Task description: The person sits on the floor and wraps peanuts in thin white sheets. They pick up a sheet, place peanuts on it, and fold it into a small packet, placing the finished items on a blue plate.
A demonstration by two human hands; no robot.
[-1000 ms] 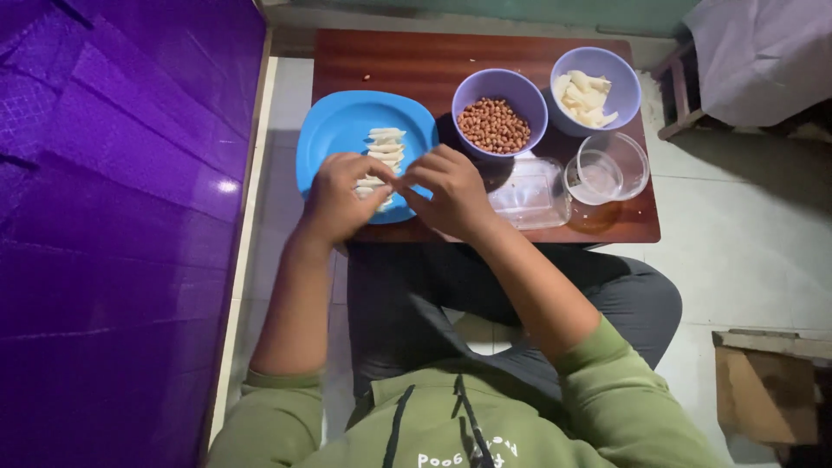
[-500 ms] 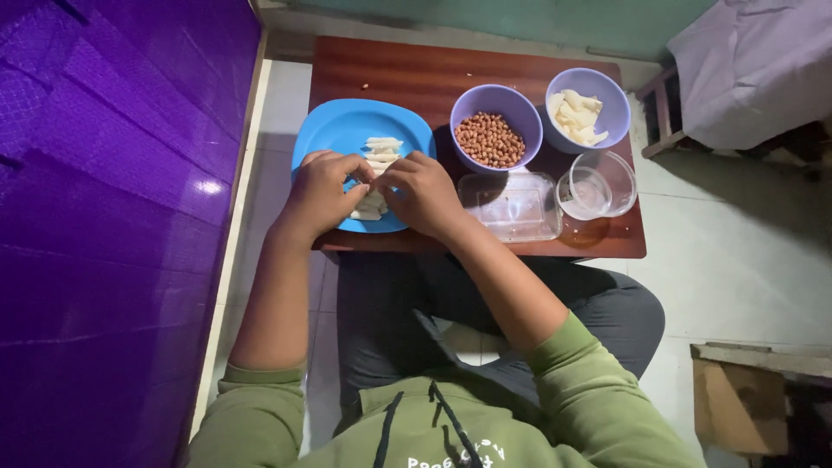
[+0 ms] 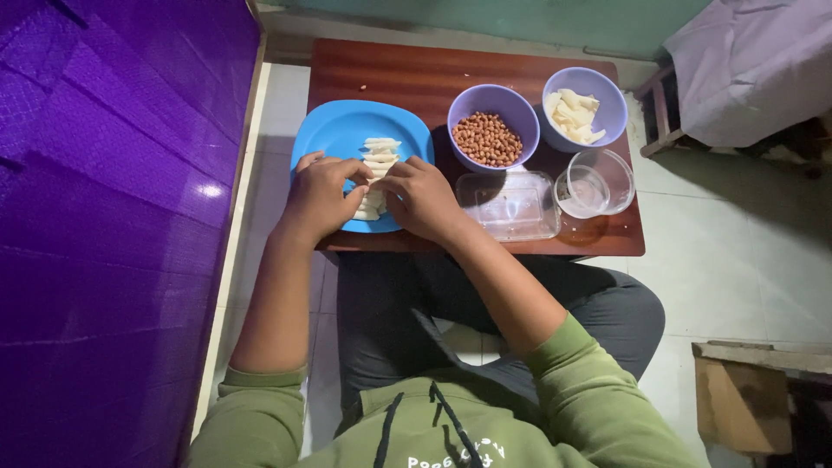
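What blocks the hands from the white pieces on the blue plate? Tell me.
Nothing visible does. The left hand and right hand already rest on the row of white pieces on the blue plate; the bowls stand off to the right.

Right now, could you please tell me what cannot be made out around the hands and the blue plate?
Head view, the only view:
- Fingertips of the left hand and right hand: curled together, so their grip is hidden.
- Lower white pieces on the blue plate: covered by both hands.
- Small clear round container: contents too faint to tell.
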